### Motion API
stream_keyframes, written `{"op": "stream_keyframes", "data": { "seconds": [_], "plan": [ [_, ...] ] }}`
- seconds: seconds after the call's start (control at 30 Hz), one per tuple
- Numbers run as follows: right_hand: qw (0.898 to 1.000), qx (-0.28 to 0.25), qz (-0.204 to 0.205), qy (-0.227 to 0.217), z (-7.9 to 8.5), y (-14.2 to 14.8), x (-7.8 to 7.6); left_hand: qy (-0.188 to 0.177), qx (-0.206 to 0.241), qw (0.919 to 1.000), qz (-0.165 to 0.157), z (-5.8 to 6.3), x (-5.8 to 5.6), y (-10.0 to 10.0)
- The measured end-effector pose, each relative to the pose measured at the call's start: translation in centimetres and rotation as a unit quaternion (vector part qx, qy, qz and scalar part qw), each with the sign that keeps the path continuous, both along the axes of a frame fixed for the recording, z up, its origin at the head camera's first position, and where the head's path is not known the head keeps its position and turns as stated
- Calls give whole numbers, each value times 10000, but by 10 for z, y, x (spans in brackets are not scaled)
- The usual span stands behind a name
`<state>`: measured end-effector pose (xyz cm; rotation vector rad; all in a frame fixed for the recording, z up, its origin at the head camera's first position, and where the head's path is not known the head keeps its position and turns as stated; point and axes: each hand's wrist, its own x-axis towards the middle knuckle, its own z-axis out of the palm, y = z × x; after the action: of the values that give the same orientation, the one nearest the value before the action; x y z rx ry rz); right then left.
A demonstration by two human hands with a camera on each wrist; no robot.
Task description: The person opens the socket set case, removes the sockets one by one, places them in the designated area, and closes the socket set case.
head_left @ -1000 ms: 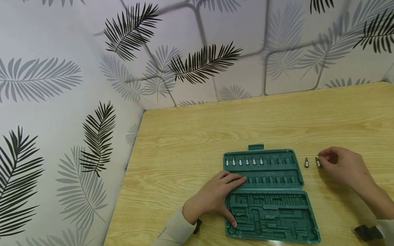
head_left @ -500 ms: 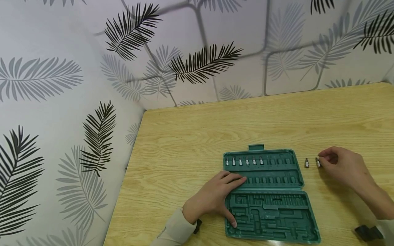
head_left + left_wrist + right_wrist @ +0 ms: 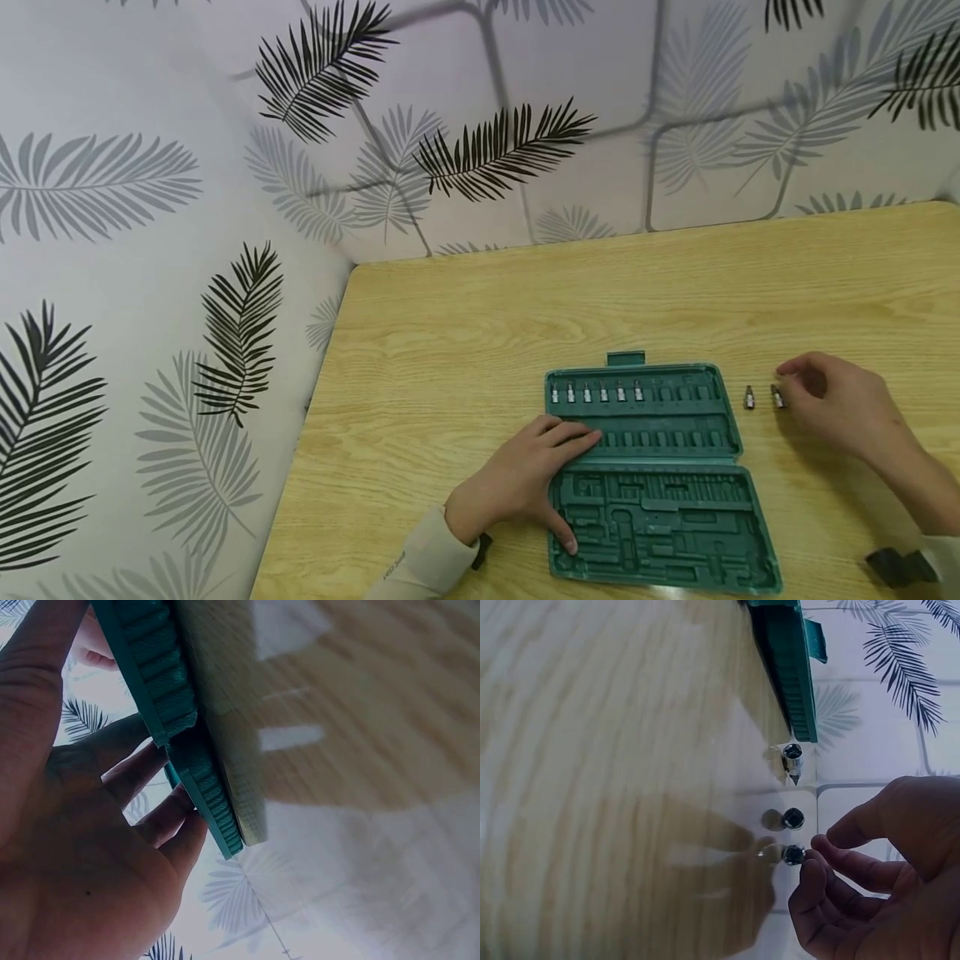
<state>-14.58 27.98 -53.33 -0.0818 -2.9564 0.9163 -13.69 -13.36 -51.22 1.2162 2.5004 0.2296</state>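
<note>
A green case (image 3: 645,433) lies unfolded on the table. Several small metal screwdriver bits (image 3: 603,392) fill the left slots of its upper row. My left hand (image 3: 521,479) spans the case's left edge, fingertips on the upper half and thumb on the lower half. To the right of the case, two loose bits lie apart: one bit (image 3: 749,398) and another bit (image 3: 777,397) beside my right hand (image 3: 843,408). In the right wrist view, a third bit (image 3: 793,855) sits at the bent fingertips; whether they pinch it cannot be made out.
The case rests on a light wood table (image 3: 450,350) with more empty slots visible in it. A latch tab (image 3: 625,358) sticks out at its far side. Patterned walls (image 3: 525,167) border the table behind and at the left.
The right thumb has drawn back slightly from the index fingertip. The left hand and the case hold their places; the head view has shifted a little.
</note>
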Motion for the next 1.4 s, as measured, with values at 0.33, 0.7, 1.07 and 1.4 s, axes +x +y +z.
{"op": "stream_keyframes", "data": {
  "seconds": [0.33,0.7,1.07,1.4],
  "plan": [
    [9991,-186,163,346,10,-12,-6,114,197,9997,-108,-8,-2,-3],
    [9935,-546,769,642,22,-46,-18,-36,20,10000,6,-2,0,-1],
    [9915,-411,1010,706,28,-73,-27,54,23,10000,-18,-3,-1,-1],
    [9911,-367,1245,304,25,-87,-30,163,-5,9999,-58,-1,-2,-1]
  ]
}}
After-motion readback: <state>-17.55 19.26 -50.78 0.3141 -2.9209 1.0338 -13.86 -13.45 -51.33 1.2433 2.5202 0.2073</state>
